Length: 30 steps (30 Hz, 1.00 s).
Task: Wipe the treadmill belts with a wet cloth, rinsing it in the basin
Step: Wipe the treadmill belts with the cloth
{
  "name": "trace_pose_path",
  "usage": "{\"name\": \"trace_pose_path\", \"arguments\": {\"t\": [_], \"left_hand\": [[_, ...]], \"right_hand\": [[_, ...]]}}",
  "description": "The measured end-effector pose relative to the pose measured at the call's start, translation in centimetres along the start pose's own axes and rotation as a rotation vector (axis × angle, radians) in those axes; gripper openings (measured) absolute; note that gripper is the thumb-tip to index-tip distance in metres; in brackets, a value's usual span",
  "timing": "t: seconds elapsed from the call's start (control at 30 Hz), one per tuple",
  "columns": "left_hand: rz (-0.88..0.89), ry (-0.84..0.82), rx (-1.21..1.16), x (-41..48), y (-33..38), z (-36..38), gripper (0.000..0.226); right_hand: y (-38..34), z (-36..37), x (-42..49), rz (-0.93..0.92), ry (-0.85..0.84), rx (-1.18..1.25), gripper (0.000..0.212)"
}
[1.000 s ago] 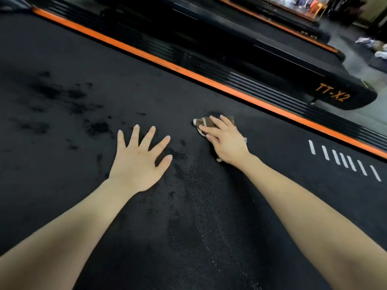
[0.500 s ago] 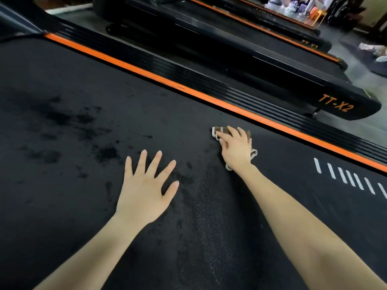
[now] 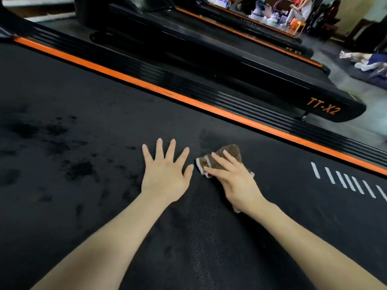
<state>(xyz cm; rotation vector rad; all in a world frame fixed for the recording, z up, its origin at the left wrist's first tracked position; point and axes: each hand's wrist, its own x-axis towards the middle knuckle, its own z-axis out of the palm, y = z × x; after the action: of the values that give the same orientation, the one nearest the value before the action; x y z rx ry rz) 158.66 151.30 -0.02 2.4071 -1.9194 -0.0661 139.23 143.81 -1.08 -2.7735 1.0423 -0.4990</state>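
Cloth (image 3: 229, 152) lies on the belt (image 3: 83, 206) toward its orange edge (image 3: 209, 106), pressed under our right hand (image 3: 236, 181), fingers straight; our left hand (image 3: 165, 176) braces beside, fingers splayed. We should press evenly, overlapping strokes.

Model mark: "TT-X2" in slanted orange letters, on the black rear end cap (image 3: 354, 110) of the neighbouring treadmill (image 3: 251, 66), far right.
Second mark: orange lettering on the rear end of the farther treadmill (image 3: 294, 51), too blurred to read.
Belt marks: a row of slanted white bars (image 3: 345, 181) printed on the near treadmill belt (image 3: 94, 206), right side.
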Motion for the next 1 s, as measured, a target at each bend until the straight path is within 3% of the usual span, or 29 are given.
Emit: {"name": "trace_pose_path", "arguments": {"t": [0.33, 0.5, 0.8, 1.0], "left_hand": [[-0.011, 0.101, 0.004, 0.1, -0.6, 1.3, 0.075], [-0.006, 0.090, 0.011, 0.1, -0.7, 1.1, 0.078], [-0.028, 0.088, -0.002, -0.1, -0.4, 1.0, 0.077], [-0.012, 0.045, 0.021, 0.0, -0.3, 0.8, 0.075]], "right_hand": [[2.9, 1.5, 13.8, 0.148, -0.119, -0.200, 0.065], [7.9, -0.2, 11.1, 0.216, -0.090, -0.180, 0.076], [12.7, -3.4, 4.3, 0.562, 0.036, -0.168, 0.067], [4.8, 0.3, 10.9, 0.317, -0.013, -0.141, 0.066]]}}
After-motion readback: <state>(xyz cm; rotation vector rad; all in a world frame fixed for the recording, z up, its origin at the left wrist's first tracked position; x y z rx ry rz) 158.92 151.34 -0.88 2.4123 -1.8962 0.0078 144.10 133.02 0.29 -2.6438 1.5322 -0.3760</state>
